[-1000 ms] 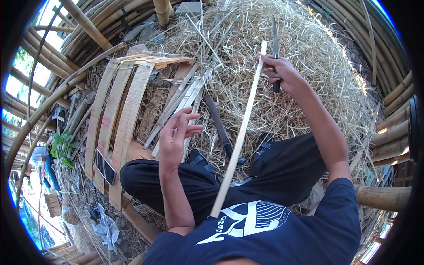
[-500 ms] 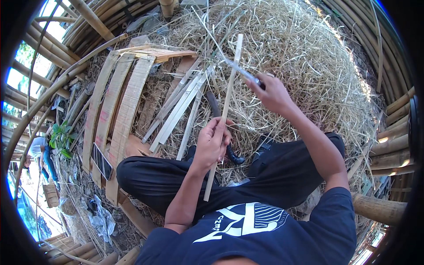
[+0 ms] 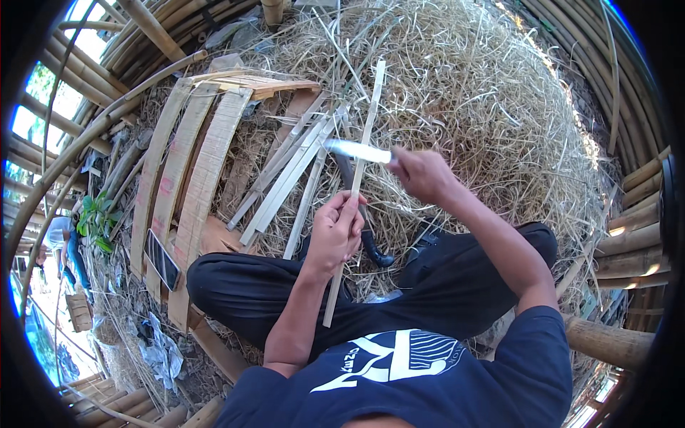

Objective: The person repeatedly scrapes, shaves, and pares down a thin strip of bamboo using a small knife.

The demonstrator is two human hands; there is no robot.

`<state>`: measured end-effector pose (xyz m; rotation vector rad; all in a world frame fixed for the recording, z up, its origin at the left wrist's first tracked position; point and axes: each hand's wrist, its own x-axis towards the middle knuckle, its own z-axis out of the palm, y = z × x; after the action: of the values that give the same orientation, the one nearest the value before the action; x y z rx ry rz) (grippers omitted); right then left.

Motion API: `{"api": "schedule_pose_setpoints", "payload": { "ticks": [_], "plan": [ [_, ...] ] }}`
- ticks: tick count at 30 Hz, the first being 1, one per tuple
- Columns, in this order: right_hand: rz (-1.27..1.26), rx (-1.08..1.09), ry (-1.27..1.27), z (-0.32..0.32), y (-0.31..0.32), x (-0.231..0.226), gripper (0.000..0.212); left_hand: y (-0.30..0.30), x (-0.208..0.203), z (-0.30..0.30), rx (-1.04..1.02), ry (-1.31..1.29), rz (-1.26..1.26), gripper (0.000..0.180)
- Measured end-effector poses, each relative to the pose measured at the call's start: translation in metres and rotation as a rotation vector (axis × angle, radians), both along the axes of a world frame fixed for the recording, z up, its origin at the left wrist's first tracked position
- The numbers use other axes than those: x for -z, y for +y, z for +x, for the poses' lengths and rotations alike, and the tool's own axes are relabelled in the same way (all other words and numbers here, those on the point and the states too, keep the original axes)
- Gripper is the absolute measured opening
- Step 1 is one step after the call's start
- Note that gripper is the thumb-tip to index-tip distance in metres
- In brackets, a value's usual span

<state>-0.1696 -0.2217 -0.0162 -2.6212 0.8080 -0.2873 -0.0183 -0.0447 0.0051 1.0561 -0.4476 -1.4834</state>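
Note:
In my left hand (image 3: 334,232) is a long, thin bamboo strip (image 3: 369,125), gripped around its middle; it stands out beyond my fist and its lower end hangs over my lap. My right hand (image 3: 426,175) is closed round the handle of a knife (image 3: 360,150). The blade, blurred by motion, crosses the strip above my left fist and points left. Whether its edge touches the strip I cannot tell. Behind my left hand lies a dark curved tool (image 3: 374,250), partly hidden, its kind unclear.
Several split strips (image 3: 289,182) lie left of my hands. A slatted wooden crate (image 3: 210,164) stands further left, with a phone (image 3: 163,260) on it. Pale shavings (image 3: 485,128) cover the ground ahead. Bamboo poles (image 3: 635,250) border the right. Another person (image 3: 64,242) is far left.
My right hand has moved slightly left and down the strip, sweeping the knife blade across it. The strip, still in my left hand, has shifted slightly left.

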Motion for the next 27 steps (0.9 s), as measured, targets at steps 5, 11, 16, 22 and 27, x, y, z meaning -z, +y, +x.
{"api": "schedule_pose_setpoints", "payload": {
  "ticks": [5,11,16,22,27],
  "plan": [
    [-0.245,0.056,-0.022,-0.005,-0.036,-0.008,0.037,0.000,-0.001,-0.005,-0.003,-0.044,0.030,0.020],
    [-0.119,-0.004,0.020,-0.003,-0.008,-0.001,0.027,0.004,-0.001,-0.004,-0.007,-0.002,0.038,0.020],
    [0.062,0.239,0.013,0.000,-0.013,0.002,0.024,-0.005,0.004,-0.006,-0.013,-0.027,0.060,0.021],
    [-0.225,0.105,0.081,-0.008,-0.049,0.009,0.029,-0.002,-0.001,0.000,0.028,-0.085,0.088,0.020],
    [-0.118,-0.066,-0.224,-0.001,0.012,0.021,0.020,-0.001,0.011,-0.001,-0.009,-0.006,0.068,0.019]
  ]
}}
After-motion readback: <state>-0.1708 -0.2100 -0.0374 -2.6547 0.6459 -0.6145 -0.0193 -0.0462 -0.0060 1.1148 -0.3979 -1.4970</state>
